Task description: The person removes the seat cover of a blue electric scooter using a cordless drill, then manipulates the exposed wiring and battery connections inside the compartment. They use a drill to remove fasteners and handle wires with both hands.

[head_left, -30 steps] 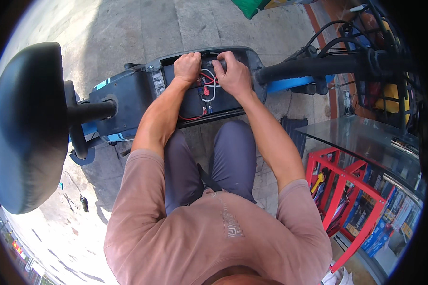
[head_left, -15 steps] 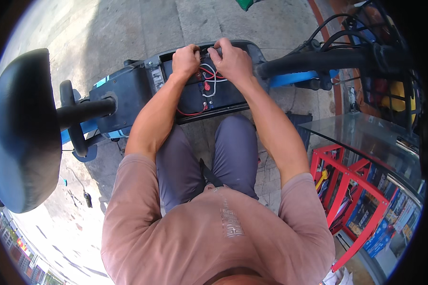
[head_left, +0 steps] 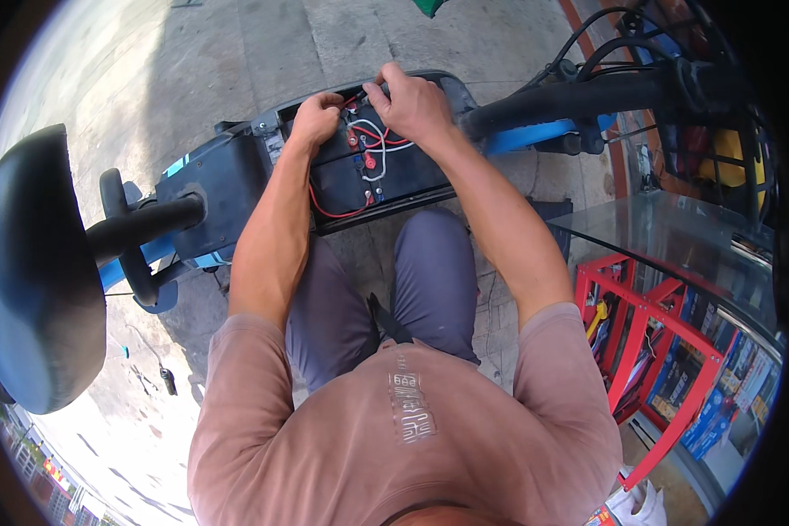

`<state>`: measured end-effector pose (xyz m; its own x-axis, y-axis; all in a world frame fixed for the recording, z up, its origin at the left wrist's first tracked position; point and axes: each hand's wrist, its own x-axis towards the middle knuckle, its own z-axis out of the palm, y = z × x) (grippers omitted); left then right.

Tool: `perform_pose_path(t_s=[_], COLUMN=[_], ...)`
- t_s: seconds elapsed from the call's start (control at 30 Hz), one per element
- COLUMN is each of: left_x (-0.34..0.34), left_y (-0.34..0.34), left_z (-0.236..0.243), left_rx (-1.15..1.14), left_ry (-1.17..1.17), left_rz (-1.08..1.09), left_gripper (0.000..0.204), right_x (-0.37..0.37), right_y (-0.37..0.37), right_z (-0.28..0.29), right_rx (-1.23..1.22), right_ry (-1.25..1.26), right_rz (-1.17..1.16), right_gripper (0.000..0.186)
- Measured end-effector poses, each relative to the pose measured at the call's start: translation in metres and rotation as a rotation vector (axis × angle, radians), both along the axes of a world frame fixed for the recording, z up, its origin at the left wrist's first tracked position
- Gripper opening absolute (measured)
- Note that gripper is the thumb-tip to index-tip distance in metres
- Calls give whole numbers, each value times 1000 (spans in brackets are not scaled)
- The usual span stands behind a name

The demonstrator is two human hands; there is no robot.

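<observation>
L hand (head_left: 316, 117) + R hand (head_left: 412, 101) pinch wires (head_left: 366, 140) in battery bay (head_left: 368, 175) | risk: we tug a lead off or short terminals

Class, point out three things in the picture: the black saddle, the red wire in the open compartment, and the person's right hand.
black saddle (head_left: 35, 280): head view, middle of its top surface.
red wire (head_left: 329, 210): head view, lower loop.
right hand (head_left: 412, 105): head view, back of the hand.

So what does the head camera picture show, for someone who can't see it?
A person's left hand and right hand reach among red and white wires in an open battery compartment of a blue electric scooter. A black saddle is left, a red rack right.
</observation>
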<state>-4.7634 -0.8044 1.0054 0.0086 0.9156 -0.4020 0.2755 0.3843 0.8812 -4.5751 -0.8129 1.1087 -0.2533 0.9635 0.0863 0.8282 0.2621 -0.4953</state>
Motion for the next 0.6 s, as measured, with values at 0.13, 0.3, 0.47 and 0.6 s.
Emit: perform_pose_path(t_s=[0.13,0.3,0.47,0.6], left_x=[1,1,5,8], left_y=[-3,-7,-9,-9], left_z=[2,9,11,10], left_rx=[-19,-44,-50,-15], left_ry=[-60,-161,-192,-227], left_rz=[18,16,43,40], left_gripper=[44,48,50,49], right_x=[-1,-7,-12,-12], right_y=[9,18,30,39], right_z=[-1,-1,5,9], right_rx=[98,96,96,223], right_ry=[33,-56,-95,-68], right_rz=[148,215,438,446], right_gripper=[27,24,21,17])
